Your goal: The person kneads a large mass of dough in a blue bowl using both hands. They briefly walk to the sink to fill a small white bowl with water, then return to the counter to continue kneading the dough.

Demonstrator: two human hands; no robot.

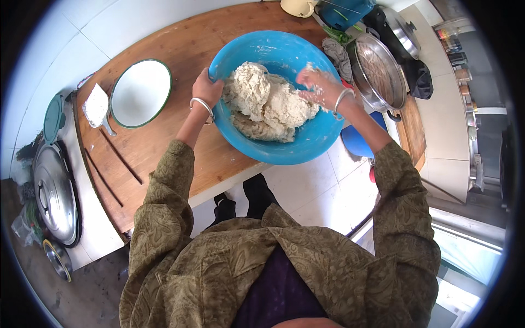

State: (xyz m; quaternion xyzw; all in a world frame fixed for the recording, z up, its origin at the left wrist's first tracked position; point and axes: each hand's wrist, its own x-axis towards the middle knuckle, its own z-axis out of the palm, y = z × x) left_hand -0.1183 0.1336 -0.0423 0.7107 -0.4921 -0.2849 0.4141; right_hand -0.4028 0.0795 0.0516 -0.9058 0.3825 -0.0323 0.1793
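A large blue plastic basin rests on the wooden board, its near right side reaching past the board's edge. Lumpy, rough dough fills much of its left and middle, piled in several folds. My left hand grips the basin's left rim, thumb on the inner side. Over the right part of the basin is my right hand, its fingers apart, curled and coated with dough and flour. It holds no separate lump, and whether it touches the dough beneath cannot be made out. Each wrist wears a silver bangle.
Left of the basin on the wooden board are a white enamel bowl with green rim, a scoop of flour and two chopsticks. A steel pot stands to the right. A lidded pan sits far left.
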